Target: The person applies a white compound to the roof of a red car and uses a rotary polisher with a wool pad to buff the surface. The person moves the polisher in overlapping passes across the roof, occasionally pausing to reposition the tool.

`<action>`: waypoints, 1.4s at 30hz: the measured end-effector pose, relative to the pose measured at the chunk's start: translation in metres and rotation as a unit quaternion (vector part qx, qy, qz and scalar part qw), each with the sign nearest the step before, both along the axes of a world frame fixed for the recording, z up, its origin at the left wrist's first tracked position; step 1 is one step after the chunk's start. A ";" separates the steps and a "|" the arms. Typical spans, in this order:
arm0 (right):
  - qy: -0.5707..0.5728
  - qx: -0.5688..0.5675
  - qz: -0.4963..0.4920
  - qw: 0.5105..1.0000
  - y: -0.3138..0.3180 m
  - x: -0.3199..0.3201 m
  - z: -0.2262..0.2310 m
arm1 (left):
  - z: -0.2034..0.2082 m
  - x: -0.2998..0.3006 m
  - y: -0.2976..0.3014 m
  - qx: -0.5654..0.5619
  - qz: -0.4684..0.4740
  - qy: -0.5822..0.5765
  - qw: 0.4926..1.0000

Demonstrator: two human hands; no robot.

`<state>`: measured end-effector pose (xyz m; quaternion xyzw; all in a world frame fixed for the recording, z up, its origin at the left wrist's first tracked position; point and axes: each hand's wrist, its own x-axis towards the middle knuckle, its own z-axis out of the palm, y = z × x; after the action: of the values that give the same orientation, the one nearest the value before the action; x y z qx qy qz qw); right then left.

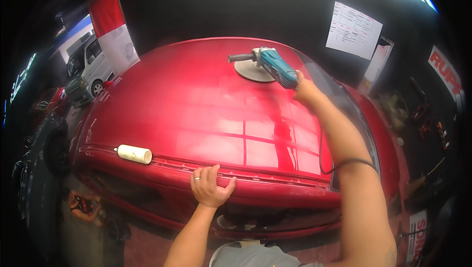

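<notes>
The left hand (210, 187) lies flat on the near edge of the one red car roof (196, 105), fingers together and thumb spread. Left of its fingers rests one white bottle (134, 154), on its side. Farther off, the right hand (306, 89) wraps its fingers around one blue polisher (272, 64), whose long axis points away and leftward, its pad (252, 72) flat on the roof.
</notes>
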<state>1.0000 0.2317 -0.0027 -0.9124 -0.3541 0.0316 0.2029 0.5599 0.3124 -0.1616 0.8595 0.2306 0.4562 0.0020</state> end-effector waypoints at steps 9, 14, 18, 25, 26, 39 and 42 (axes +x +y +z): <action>0.225 0.183 -0.103 0.951 -0.090 -0.004 -0.013 | 0.002 0.000 -0.003 -0.007 0.000 0.008 1.000; 0.381 0.310 -0.096 0.866 -0.119 -0.017 -0.019 | 0.000 0.000 -0.002 -0.006 0.007 0.012 1.000; 0.415 0.321 -0.092 0.846 -0.133 -0.016 -0.022 | 0.001 0.001 -0.003 -0.003 0.015 0.014 1.000; 0.475 0.306 -0.187 0.803 -0.126 -0.001 -0.029 | 0.000 0.001 -0.003 -0.008 0.013 0.013 1.000; 0.477 0.308 -0.193 0.800 -0.125 0.001 -0.031 | 0.000 0.001 -0.003 -0.007 0.010 0.012 1.000; 0.436 0.238 -0.227 0.838 -0.150 0.023 -0.037 | 0.005 -0.001 -0.004 -0.010 0.004 0.012 1.000; 0.444 0.213 -0.200 0.847 -0.142 0.014 -0.028 | 0.004 -0.002 -0.003 -0.011 0.006 0.013 1.000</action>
<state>1.0141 0.0897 -0.0303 -0.7866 -0.0344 0.3159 0.5294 0.5581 0.3089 -0.1581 0.8639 0.2407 0.4425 0.0055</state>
